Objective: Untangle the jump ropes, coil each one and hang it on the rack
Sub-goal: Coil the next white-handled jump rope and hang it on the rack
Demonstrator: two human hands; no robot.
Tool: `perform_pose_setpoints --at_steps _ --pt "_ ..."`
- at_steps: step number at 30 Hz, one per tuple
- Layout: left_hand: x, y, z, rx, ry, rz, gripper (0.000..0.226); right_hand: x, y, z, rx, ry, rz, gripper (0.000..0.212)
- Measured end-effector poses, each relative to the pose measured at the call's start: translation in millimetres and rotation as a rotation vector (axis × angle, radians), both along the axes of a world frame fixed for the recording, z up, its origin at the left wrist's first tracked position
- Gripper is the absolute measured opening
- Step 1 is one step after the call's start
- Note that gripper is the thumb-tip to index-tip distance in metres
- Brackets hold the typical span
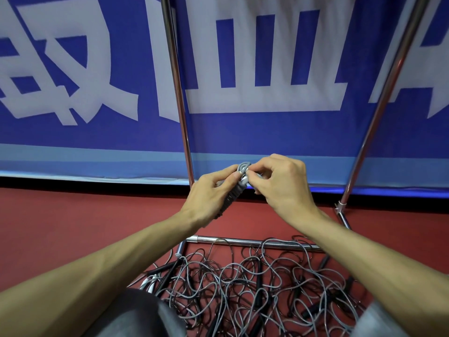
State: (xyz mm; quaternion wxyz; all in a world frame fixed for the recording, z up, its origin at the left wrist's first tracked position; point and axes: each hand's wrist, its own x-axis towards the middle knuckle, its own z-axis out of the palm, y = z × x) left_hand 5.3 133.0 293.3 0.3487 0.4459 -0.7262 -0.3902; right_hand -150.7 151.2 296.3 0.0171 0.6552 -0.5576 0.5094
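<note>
Two hands: left hand (pixel 209 194) grips the coiled grey jump rope (pixel 232 198); right hand (pixel 281 183) pinches its top loop.
Rope: mid-air, before the rack (pixel 178 93).
Pile: tangled ropes (pixel 243 288) on red floor (pixel 73 215).

Blue banner (pixel 267 132) stood upright across background, filling upper half of view. Large white characters (pixel 264 98) were printed on it, cut off at top and side edges. Light-blue stripe (pixel 97 161) ran along banner's lower part, with black strip (pixel 73 182) beneath, meeting floor. Red floor (pixel 73 215) spread below. Grey-clad knee (pixel 145 312) sat at bottom left, second grey knee (pixel 379 322) at bottom right.
</note>
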Motion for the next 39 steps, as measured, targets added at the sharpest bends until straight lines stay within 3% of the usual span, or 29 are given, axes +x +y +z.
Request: perform_pose_setpoints --at_steps 4,8,15,21,25,30,33,35,39 --pt "-2.0 1.4 1.0 0.102 0.183 0.015 0.023 -0.9 0.4 3.9 0.062 0.006 0.016 0.003" --pt "-4.8 0.0 -2.7 0.13 0.225 0.031 0.024 -0.9 0.5 5.8 0.106 0.006 0.016 0.005" --pt "-0.9 -7.9 -5.3 -0.27 -0.07 0.076 0.033 -0.4 0.1 5.4 0.049 -0.012 -0.01 0.007" --pt "0.5 -6.3 -5.1 -0.433 -0.208 0.035 0.041 0.1 4.4 6.5 0.103 -0.19 0.045 0.011" --pt "0.0 -8.9 -2.3 -0.345 -0.143 0.041 0.038 -0.6 1.9 3.0 0.119 -0.191 0.034 0.006" --pt "0.9 -9.5 -5.8 -0.288 -0.119 0.041 0.039 -5.1 -0.1 0.3 0.149 -0.169 0.042 0.032" --pt "0.5 -13.2 -9.4 -0.279 -0.142 0.043 0.044 -5.9 -1.3 -0.4 0.2 -0.22 0.08 0.032" --pt "-0.3 -11.7 -8.2 -0.19 -0.053 -0.008 0.046 -6.1 -2.2 -0.8 0.214 -0.243 0.085 0.027" --pt "1.6 -9.9 -6.5 -0.066 0.033 -0.104 0.046 -9.4 -1.2 -0.5 0.161 0.025 0.086 0.022"
